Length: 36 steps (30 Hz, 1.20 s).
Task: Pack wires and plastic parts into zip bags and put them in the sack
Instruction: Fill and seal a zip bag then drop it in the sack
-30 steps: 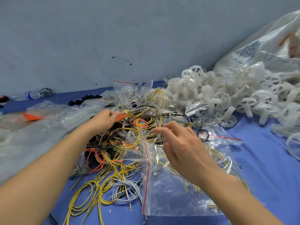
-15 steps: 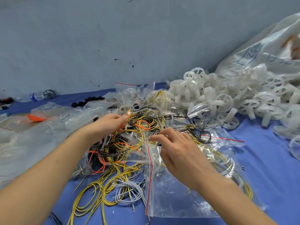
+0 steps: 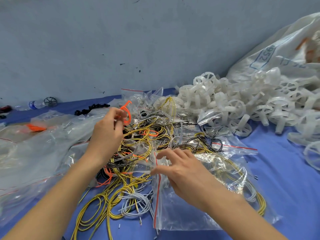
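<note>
Step in hand: loading wires into a bag. The left hand is raised above the wire pile, with thumb and fingertips pinching a small orange wire that hangs clear of the tangle. The right hand sits at the mouth of the zip bag, at 5 o'clock from the pile. Its fingers are bent and the thumb is on the film beside the red zip strip, so it appears to grip the lip and hold the mouth open. The bag lies flat and already contains yellow and pale wire coils.

Next move, as judged: carry the orange wire from 11 o'clock down to the bag mouth and feed it in while the right hand lifts the lip wider. The mouth looks slack and partly collapsed, so it needs spreading first.

Obstructions: the loose yellow, black and grey wires interlock and overlap the bag's edge, and any of them may snag or drag along.

Surroundings: the white plastic parts are heaped at 2 o'clock, none visibly bagged. The sack leans behind them at 1 o'clock, well apart from the hands. Empty bags spread out at 9 o'clock. Black parts and a water bottle lie at 10 o'clock by the wall.
</note>
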Motion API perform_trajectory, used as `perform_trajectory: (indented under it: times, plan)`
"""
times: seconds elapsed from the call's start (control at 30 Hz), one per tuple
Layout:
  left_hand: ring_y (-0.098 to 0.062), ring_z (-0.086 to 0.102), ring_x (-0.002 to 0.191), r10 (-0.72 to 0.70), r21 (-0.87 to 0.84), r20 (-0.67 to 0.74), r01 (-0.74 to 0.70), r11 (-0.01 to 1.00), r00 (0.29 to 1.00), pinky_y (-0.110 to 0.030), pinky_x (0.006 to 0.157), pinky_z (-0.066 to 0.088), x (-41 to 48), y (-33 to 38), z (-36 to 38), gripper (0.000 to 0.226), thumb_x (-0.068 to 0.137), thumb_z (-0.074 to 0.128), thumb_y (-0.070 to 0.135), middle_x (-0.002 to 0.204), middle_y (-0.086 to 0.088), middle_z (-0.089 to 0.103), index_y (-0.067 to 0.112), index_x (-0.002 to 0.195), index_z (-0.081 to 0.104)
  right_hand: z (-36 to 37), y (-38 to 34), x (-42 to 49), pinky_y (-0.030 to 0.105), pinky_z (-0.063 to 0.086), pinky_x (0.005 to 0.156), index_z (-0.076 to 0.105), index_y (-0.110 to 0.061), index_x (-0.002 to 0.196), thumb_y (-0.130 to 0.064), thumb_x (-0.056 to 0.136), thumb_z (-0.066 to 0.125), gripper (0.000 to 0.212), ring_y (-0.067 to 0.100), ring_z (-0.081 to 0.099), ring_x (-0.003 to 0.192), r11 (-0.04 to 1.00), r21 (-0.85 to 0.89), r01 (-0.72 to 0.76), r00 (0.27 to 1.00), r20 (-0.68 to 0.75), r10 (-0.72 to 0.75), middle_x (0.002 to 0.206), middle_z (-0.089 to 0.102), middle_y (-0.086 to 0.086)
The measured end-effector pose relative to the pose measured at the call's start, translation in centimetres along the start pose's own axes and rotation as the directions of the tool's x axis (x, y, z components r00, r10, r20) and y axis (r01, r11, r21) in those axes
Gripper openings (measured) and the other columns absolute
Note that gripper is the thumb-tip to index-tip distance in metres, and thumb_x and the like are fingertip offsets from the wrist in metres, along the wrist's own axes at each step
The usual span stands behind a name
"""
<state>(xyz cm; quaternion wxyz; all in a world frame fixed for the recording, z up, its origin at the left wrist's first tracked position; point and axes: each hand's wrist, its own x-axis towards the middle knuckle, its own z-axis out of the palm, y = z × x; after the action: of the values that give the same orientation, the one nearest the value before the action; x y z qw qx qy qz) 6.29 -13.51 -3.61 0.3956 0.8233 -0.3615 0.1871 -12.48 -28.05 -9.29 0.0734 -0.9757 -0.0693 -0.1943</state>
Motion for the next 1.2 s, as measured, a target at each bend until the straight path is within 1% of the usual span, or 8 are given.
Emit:
perform_trajectory:
  times: [0.13, 0.33, 0.5, 0.77, 0.9, 1.0, 1.13, 1.2]
  plan:
    - [0.001, 0.066, 0.073, -0.131, -0.273, 0.174, 0.175, 0.946, 0.976, -0.012, 0.057, 0.047, -2.6, 1.9, -1.2, 0.015, 0.097, 0.057, 0.024, 0.088, 0.011, 0.074, 0.037, 0.103, 0.050, 0.1, 0.1, 0.1, 0.037, 0.048, 0.087, 0.063, -0.032, 0.097, -0.012, 0.079, 0.072, 0.028, 0.020, 0.056, 0.105, 1.000, -0.004, -0.003, 0.996, -0.084, 0.003, 0.124, 0.057, -0.001]
    - [-0.001, 0.070, 0.075, -0.090, -0.194, 0.618, 0.263, 0.945, 0.781, -0.010, 0.063, 0.050, -3.9, 2.9, -3.3, 0.014, 0.093, 0.063, 0.022, 0.086, 0.008, 0.076, 0.026, 0.104, 0.072, -0.1, 0.7, -0.1, 0.036, 0.046, 0.079, 0.059, -0.018, 0.089, -0.011, 0.089, 0.057, 0.007, 0.019, 0.056, 0.091, 0.982, 0.160, -0.102, 0.939, -0.310, 0.148, 0.108, 0.056, -0.002]
    - [0.001, 0.053, 0.047, -0.047, -0.032, 0.639, 0.087, 0.996, 0.768, -0.009, 0.048, 0.038, -4.9, 4.8, -1.7, 0.012, 0.094, 0.063, 0.026, 0.065, 0.019, 0.068, 0.027, 0.098, 0.074, 0.1, 0.3, -0.3, 0.039, 0.046, 0.075, 0.059, -0.018, 0.089, -0.009, 0.088, 0.060, 0.009, 0.017, 0.056, 0.088, 0.967, 0.229, -0.114, 0.925, -0.331, 0.188, 0.104, 0.056, -0.002]
    - [-0.015, 0.063, 0.091, -0.010, 0.336, 0.438, -0.153, 0.929, 0.899, -0.033, 0.080, 0.049, -5.9, 6.9, 0.2, 0.013, 0.097, 0.053, 0.035, 0.096, 0.007, 0.070, 0.029, 0.105, 0.061, 0.1, -0.5, -0.2, 0.036, 0.044, 0.071, 0.059, -0.019, 0.088, -0.018, 0.089, 0.050, 0.009, 0.017, 0.056, 0.080, 0.983, 0.170, -0.076, 0.932, -0.338, 0.130, 0.102, 0.057, -0.002]
    - [-0.008, 0.069, 0.065, -0.125, -0.099, 0.577, 0.221, 0.970, 0.807, -0.026, 0.067, 0.059, -6.5, 6.6, 1.2, 0.016, 0.096, 0.055, 0.015, 0.070, 0.001, 0.071, 0.021, 0.094, 0.069, 0.0, -0.7, -0.1, 0.032, 0.042, 0.070, 0.059, -0.019, 0.087, -0.021, 0.090, 0.050, 0.009, 0.015, 0.053, 0.079, 0.982, 0.160, -0.096, 0.930, -0.337, 0.145, 0.101, 0.056, -0.002]
    - [-0.018, 0.072, 0.085, -0.108, -0.336, 0.792, 0.575, 0.746, 0.601, -0.033, 0.081, 0.060, -6.5, 6.1, 1.6, 0.025, 0.098, 0.047, 0.000, 0.089, -0.017, 0.073, 0.004, 0.098, 0.072, -0.3, -0.8, 0.0, 0.033, 0.044, 0.070, 0.059, -0.018, 0.087, -0.022, 0.088, 0.052, 0.009, 0.016, 0.054, 0.078, 0.980, 0.160, -0.116, 0.920, -0.354, 0.166, 0.101, 0.057, -0.002]
    - [-0.019, 0.069, 0.079, -0.069, -0.423, 0.861, 0.786, 0.451, 0.504, -0.028, 0.069, 0.058, -7.2, 6.2, 3.1, 0.042, 0.092, 0.037, -0.017, 0.083, -0.018, 0.068, 0.003, 0.086, 0.073, -0.2, -1.6, 0.4, 0.037, 0.045, 0.073, 0.060, -0.018, 0.087, -0.020, 0.087, 0.050, 0.010, 0.016, 0.054, 0.080, 0.979, 0.176, -0.098, 0.915, -0.371, 0.158, 0.100, 0.058, -0.001]
    - [-0.017, 0.067, 0.075, -0.037, -0.406, 0.892, 0.833, 0.375, 0.451, -0.026, 0.062, 0.056, -7.8, 6.6, 4.0, 0.023, 0.091, 0.046, -0.007, 0.080, -0.014, 0.068, 0.001, 0.090, 0.068, -0.1, -2.0, 0.6, 0.037, 0.044, 0.074, 0.060, -0.018, 0.086, -0.019, 0.087, 0.050, 0.010, 0.014, 0.051, 0.079, 0.979, 0.184, -0.087, 0.916, -0.370, 0.151, 0.099, 0.058, -0.001]
